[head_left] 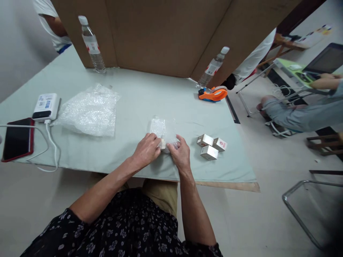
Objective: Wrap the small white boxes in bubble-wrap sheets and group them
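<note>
L hand (147,148) pinches sm. box (162,144), R hand (180,152) grips bubble wrap (158,125) against it, nr front edge of table (139,103). Cartons (209,153) to R: red print on one, illegible. Open room betw. cartons & tape disp. (214,94)

Phone (18,139), red edge, L end of table (150,96); white pwr bank (46,105) just behind w/ white cable (48,125) plugged in. Two clear water btls (93,50) (213,67), white caps, in front of brown cardboard panel (158,35). R bkgd: laptop (328,59) on green side table (287,67), seated co-worker (297,117).
</note>
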Demonstrator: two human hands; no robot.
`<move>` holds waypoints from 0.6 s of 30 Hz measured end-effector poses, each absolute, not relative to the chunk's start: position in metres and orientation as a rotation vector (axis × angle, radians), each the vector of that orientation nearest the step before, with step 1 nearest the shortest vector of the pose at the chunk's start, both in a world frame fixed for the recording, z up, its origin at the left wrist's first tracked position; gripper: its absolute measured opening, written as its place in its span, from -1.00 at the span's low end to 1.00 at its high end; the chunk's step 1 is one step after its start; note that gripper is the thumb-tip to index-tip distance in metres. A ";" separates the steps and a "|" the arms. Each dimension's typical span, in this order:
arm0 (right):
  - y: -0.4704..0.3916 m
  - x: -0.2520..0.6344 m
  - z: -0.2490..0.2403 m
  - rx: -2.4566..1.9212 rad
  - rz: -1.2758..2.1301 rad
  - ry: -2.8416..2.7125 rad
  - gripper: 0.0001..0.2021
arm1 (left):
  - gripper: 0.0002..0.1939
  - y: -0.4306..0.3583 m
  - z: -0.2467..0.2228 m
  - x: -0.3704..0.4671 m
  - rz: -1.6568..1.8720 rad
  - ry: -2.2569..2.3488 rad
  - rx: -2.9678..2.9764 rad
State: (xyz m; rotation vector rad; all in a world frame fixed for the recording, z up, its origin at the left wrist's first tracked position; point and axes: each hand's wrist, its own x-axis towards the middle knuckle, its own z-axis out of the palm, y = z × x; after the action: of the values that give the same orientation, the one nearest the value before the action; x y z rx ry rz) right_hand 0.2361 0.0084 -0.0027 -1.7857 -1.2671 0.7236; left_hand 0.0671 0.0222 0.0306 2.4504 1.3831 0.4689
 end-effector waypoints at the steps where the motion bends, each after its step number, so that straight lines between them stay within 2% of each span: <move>1: 0.010 0.235 -0.002 -1.778 0.718 -1.264 -0.34 | -0.83 0.025 0.030 0.067 0.460 1.373 2.442; 9: 0.013 0.224 0.013 -1.679 0.763 -1.354 -0.72 | -0.81 0.035 0.029 0.067 0.385 1.310 2.463; 14: 0.014 0.216 0.021 -1.673 0.777 -1.403 -0.76 | -0.83 0.038 0.025 0.065 0.425 1.274 2.466; 18: 0.011 0.222 0.027 -1.606 0.954 -1.451 -0.71 | -0.86 0.040 0.019 0.063 0.485 1.231 2.427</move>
State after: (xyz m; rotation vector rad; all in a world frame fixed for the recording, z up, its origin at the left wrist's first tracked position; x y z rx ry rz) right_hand 0.2215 0.0107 0.0272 -1.6058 -1.4512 0.9540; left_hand 0.0628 0.0399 0.0193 2.4270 1.2312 0.4846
